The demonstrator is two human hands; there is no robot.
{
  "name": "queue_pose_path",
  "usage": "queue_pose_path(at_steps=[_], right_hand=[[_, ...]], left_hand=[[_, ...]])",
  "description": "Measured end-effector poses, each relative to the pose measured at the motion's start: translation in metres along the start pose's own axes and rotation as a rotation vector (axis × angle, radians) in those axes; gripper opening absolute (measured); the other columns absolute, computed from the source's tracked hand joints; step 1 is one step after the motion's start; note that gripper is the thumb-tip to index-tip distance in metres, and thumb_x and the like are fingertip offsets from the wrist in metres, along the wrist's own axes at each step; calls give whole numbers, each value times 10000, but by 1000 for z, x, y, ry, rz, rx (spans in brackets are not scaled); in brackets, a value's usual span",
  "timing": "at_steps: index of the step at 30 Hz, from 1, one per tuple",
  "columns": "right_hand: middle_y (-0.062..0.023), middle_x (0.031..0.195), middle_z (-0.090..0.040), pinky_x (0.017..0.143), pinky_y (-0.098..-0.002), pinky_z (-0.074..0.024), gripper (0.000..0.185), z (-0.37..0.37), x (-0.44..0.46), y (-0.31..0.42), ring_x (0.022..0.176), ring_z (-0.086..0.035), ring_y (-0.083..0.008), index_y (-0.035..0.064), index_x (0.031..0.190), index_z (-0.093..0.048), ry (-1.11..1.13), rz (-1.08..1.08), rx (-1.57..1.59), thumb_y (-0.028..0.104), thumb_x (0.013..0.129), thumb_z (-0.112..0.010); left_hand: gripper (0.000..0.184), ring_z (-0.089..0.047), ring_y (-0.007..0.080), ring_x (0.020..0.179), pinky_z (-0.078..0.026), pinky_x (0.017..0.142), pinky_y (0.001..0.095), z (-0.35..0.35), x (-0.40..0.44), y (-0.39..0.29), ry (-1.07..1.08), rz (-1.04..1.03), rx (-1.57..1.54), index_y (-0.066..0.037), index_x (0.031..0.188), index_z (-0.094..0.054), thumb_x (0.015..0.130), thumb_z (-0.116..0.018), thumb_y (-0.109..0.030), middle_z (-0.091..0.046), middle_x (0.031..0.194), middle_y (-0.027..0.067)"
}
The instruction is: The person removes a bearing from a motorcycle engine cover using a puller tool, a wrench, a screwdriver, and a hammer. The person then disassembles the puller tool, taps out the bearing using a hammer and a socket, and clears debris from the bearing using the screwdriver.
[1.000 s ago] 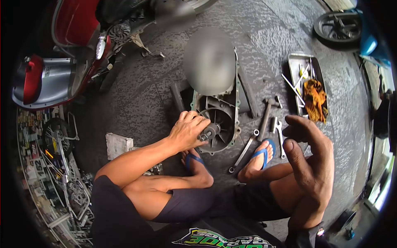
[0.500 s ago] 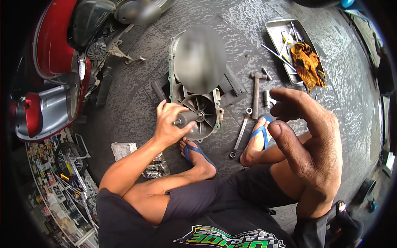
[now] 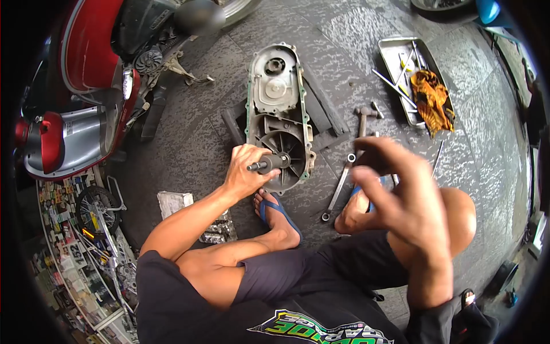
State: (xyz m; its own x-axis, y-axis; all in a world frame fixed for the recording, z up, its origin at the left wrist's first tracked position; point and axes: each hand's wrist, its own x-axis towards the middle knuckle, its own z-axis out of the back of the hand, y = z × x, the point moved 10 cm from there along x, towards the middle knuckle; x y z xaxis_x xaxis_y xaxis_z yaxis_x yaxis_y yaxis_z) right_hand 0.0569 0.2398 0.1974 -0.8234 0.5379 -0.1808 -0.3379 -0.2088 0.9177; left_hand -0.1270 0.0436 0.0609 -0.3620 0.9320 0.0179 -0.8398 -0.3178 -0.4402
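Note:
My left hand (image 3: 245, 171) is wrapped round a dark metal cylinder (image 3: 267, 165) with a thin shaft sticking out of its near end; I cannot tell its exact kind. The far end of the cylinder meets the hub of the finned round section of a long metal engine crankcase (image 3: 276, 94). That crankcase rests on a dark frame (image 3: 325, 106) on the floor. Raised high on the right, close to the camera, my right hand (image 3: 404, 200) holds nothing. Its thumb and fingers are apart and half curled, slightly blurred by motion.
Right of the crankcase lie a hammer (image 3: 363, 121) and a ring wrench (image 3: 339, 188). A metal tray (image 3: 392, 53) with tools and an orange rag (image 3: 431, 103) stands beyond. Metal parts (image 3: 219, 229) sit by my left leg; a red scooter body (image 3: 91, 46) is at left.
My right hand has come lower and a little left, still empty. My left hand keeps its grip on the cylinder at the hub. The view has shifted slightly.

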Motion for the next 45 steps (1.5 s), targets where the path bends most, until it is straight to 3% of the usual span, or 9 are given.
queue_pose_path(at_steps=[5,9,13,18,32,33,39,41,45], right_hand=[[-207,1007,-636,859,-459,-501,343,-157,34,11,934,-623,-395,0,1032,-629,-15,463,76,249,817,-725],[-261,1123,-647,962,-456,-481,465,-217,57,-14,1099,-613,-427,-29,1178,-614,79,363,104,348,912,-667],[-226,1054,-688,861,-400,-525,389,-104,136,-26,974,-678,-360,-22,1140,-661,-245,244,121,302,927,-673],[-70,819,-661,613,-287,-510,302,80,237,-57,684,-626,-139,-51,1025,-670,-562,125,333,240,974,-605],[-63,740,-629,545,-296,-473,346,256,350,56,607,-582,-137,-42,1006,-678,-838,351,207,281,943,-571],[-87,746,-645,563,-335,-475,375,271,364,60,605,-587,-164,-52,999,-675,-890,395,82,303,931,-574],[-172,831,-667,713,-391,-482,718,306,425,80,763,-630,-270,-117,1020,-633,-886,271,-169,585,867,-644],[-106,800,-605,588,-377,-459,789,295,438,89,654,-571,-219,-84,1026,-581,-774,196,-51,671,822,-683],[11,848,-601,630,-278,-490,391,278,491,62,727,-600,-130,84,1159,-583,-333,195,183,366,916,-704]], left_hand=[[494,-598,261,1049,-385,968,463,-35,-15,41,-35,-88,-185,-76,1079,-681,740,-783,-421,-671,1021,86],[541,-585,271,1074,-368,992,508,-25,11,-3,-30,-167,-143,-81,1089,-672,710,-801,-445,-658,1051,90],[563,-570,309,1083,-293,1102,578,3,-15,3,-209,-22,-90,-79,1042,-657,615,-899,-353,-644,1039,98],[396,-618,332,950,-453,890,446,40,-33,-14,-463,-156,-253,-55,1057,-656,776,-800,-294,-679,1011,105],[334,-653,315,850,-525,769,418,38,-31,-2,-423,1,-471,-37,1010,-709,822,-760,-309,-683,927,120],[339,-653,368,886,-541,767,463,45,-33,-9,-488,-62,-480,-22,1037,-700,957,-653,-348,-678,1003,168],[298,-650,381,869,-533,749,461,48,-25,-11,-431,-82,-469,-20,1047,-700,953,-631,-294,-676,984,187],[303,-652,335,875,-533,764,429,38,-27,1,-398,-83,-455,-41,1048,-701,863,-718,-280,-676,982,135],[410,-657,277,892,-550,788,392,34,-29,2,-328,-91,-400,-61,1099,-693,782,-807,-295,-670,1021,91]])
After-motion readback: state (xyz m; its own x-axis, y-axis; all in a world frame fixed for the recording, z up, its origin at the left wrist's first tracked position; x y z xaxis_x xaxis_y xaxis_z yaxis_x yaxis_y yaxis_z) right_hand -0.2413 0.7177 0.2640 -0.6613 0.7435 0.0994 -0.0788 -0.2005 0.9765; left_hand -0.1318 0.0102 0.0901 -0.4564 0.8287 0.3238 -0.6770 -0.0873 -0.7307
